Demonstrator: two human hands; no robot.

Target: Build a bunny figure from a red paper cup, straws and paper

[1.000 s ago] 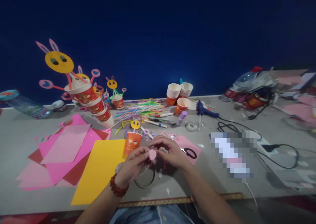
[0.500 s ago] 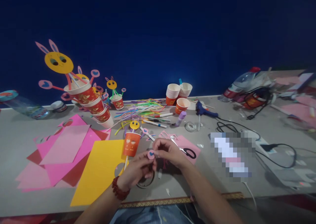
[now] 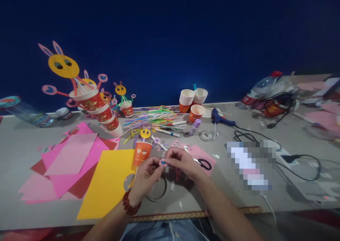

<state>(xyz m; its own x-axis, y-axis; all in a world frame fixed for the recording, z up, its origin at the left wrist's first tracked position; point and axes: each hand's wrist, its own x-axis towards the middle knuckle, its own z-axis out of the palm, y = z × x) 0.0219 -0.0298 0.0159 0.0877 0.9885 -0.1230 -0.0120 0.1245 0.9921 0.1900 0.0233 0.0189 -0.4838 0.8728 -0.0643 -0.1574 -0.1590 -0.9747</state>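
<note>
Between my two hands is a small pink paper disc (image 3: 162, 161) with a blue heart on it. My left hand (image 3: 149, 175) pinches its left edge between thumb and fingers. From the other side, my right hand (image 3: 181, 162) closes its fingertips at the disc's right edge. Just beyond my left hand stands an orange paper cup (image 3: 142, 153), its lower part hidden by the hand. A yellow bunny face (image 3: 145, 133) rises from that cup. Scissors with black handles (image 3: 204, 164) lie beside my right hand on pink cut paper (image 3: 203, 153).
Yellow card (image 3: 106, 184) and pink sheets (image 3: 71, 156) cover the left side. Finished bunny cups (image 3: 91, 102) stand behind them. Pipe cleaners (image 3: 156, 117), a glue stick (image 3: 195, 127), a blue glue gun (image 3: 221, 118), and its cord lie farther back. A tape roll (image 3: 159, 195) sits near my left wrist.
My left hand has turned, and its thumb now presses at the disc from the front. The disc has shifted up slightly. My right hand keeps nearly the same place.
</note>
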